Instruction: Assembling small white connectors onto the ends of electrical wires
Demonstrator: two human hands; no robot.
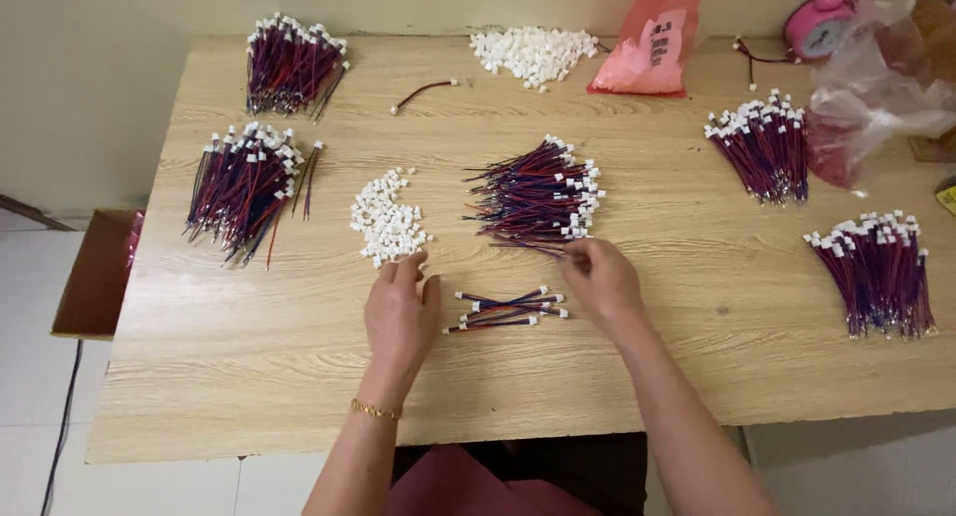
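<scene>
A wooden table [299, 377] fills most of the view, pale with a wavy grain.

Taking the table's middle as the dial's centre, a red plastic bag [652, 38] leans at one o'clock against the wall, and a crumpled clear bag [876, 103] sits at two o'clock.

Five bundles of red and blue wires ring the edges: one at eleven o'clock [291, 68], one at nine o'clock [244, 187], one at two o'clock [765, 147] and one at three o'clock [878, 272]. The middle pile of wires [538, 195] lies just above centre, white plugs on its right end.

A heap of white plugs [533, 53] rests at twelve o'clock. A smaller heap of plugs [386, 220] lies just left of centre.

The left hand [400, 312] is at seven o'clock from the centre, palm down, fingers close together, its fingertips touching the near edge of the smaller heap; whether it pinches a plug I cannot tell. A gold bracelet [375, 409] circles that wrist.

The right hand [600, 277] is at five o'clock, fingers narrowed on wire ends at the bottom edge of the middle pile.

Between the two hands lie a few finished wires [506, 310], plugs on both ends, apart from the pile.

A single wire [423, 93] lies alone at eleven o'clock.
</scene>
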